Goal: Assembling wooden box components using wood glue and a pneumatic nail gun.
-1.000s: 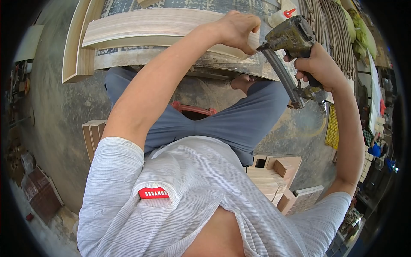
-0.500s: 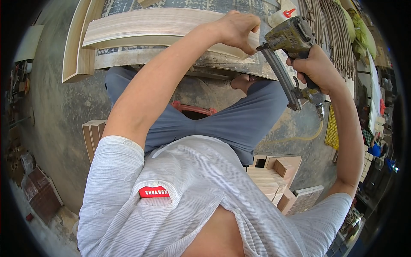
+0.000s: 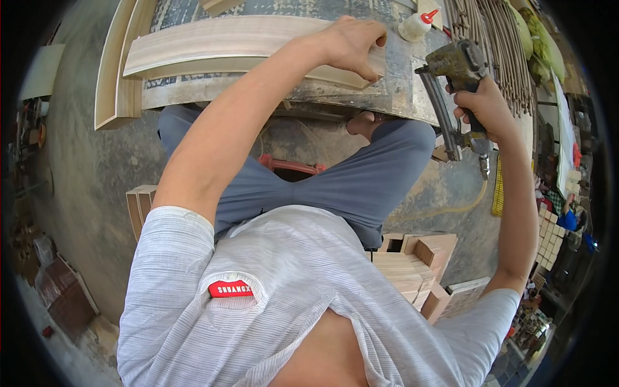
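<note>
My left hand (image 3: 351, 48) grips the right end of a long wooden frame (image 3: 219, 42), thumb on the near side and fingers over the far side. The frame has a pale wood grain and lies across the worktable (image 3: 403, 90). My right hand (image 3: 485, 109) is wrapped round the handle of a worn nail gun (image 3: 459, 61), held upright at the table's right side. The gun's nose points left and stands apart from the frame's end. A pale air hose (image 3: 474, 205) runs from the bottom of its handle.
Another wooden frame piece (image 3: 129, 97) stands at the left end. A white glue bottle with a red tip (image 3: 414, 27) is beyond my left hand. Thin rods (image 3: 509, 64) lie at the far right. Wooden boxes (image 3: 409, 271) are on the floor by my right side.
The nail gun in my right hand has moved right and slightly nearer, away from the frame's end. My left hand keeps its grip there, shifted very slightly left.
</note>
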A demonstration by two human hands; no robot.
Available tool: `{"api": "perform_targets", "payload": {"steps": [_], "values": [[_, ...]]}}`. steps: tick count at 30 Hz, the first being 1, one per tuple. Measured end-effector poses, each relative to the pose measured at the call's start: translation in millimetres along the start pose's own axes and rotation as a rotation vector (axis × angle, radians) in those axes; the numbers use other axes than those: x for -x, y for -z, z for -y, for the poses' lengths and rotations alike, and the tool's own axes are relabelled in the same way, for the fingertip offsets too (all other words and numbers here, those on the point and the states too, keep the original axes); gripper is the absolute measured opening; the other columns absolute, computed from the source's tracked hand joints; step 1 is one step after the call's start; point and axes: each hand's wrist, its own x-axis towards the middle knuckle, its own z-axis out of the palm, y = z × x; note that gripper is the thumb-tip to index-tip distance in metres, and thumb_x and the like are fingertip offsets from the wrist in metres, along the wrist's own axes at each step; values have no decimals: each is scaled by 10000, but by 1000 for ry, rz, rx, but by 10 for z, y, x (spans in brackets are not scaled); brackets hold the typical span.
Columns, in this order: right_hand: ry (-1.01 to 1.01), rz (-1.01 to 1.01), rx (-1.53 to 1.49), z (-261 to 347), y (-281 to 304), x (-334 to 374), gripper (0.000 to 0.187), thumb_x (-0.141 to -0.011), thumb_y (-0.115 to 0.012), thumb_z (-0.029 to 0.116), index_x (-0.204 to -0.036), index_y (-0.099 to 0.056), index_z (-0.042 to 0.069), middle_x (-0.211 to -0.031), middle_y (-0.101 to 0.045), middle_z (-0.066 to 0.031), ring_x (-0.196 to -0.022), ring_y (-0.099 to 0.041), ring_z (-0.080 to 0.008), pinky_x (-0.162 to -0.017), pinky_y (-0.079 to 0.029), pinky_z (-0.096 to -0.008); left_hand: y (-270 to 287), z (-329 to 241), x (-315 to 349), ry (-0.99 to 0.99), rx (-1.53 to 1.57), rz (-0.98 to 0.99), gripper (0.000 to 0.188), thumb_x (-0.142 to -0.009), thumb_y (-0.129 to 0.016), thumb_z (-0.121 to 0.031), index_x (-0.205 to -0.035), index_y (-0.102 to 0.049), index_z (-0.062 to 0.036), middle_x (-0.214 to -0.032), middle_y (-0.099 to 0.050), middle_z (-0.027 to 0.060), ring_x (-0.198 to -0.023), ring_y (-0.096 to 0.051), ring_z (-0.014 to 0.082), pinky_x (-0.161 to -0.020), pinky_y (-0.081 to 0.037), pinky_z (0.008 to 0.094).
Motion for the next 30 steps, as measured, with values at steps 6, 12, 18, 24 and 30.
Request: {"api": "perform_targets", "payload": {"steps": [6, 12, 18, 24, 30], "values": [[238, -454, 833, -1105, -114, -617, 260, -906, -776, 95, -1132, -771, -36, -944, -814, -275, -894, -808, -454, -788, -607, -558, -48, 44, -31, -19, -14, 94, 1017, -743, -983, -457, -1598, -593, -68, -1542, -687, 191, -1460, -649, 359, -1265, -445, 501], [221, -453, 901, -1663, -439, -869, 714, -914, -748, 45, -1607, -573, 37, -1385, -758, -254, -1176, -741, -534, -979, -606, -598, 13, 68, 28, -49, -74, 147, 1066, -769, -972, -503, -1661, -554, -96, -1632, -627, 176, -1533, -601, 355, -1306, -391, 554], [288, -353, 527, -1757, -676, -1043, 661, -936, -728, 23, -1579, -577, -3, -1539, -669, -307, -1452, -626, -505, -1191, -521, -548, 276, 56, 540, -45, -215, -94, 897, -896, -907, -487, -1624, -576, -80, -1649, -614, 188, -1548, -557, 401, -1295, -406, 575], [280, -542, 917, -1602, -773, -477, 690, -1026, -762, 91, -1670, -538, -13, -1582, -663, -297, -1444, -655, -469, -1203, -525, -536, 480, -318, 1711, 123, -39, -401, 594, -944, -867, -280, -1476, -693, -81, -1392, -740, 162, -1372, -667, 383, -1210, -488, 516], [389, -292, -6, -660, -1900, -170, 519, -1063, -797, 107, -1527, -637, -65, -1323, -811, -177, -1002, -773, -162, -800, -601, -294, 510, 96, 3181, 905, 171, -691, 510, -984, -882, -158, -1448, -706, -37, -1216, -790, 151, -1175, -756, 287, -1029, -608, 423]]}}
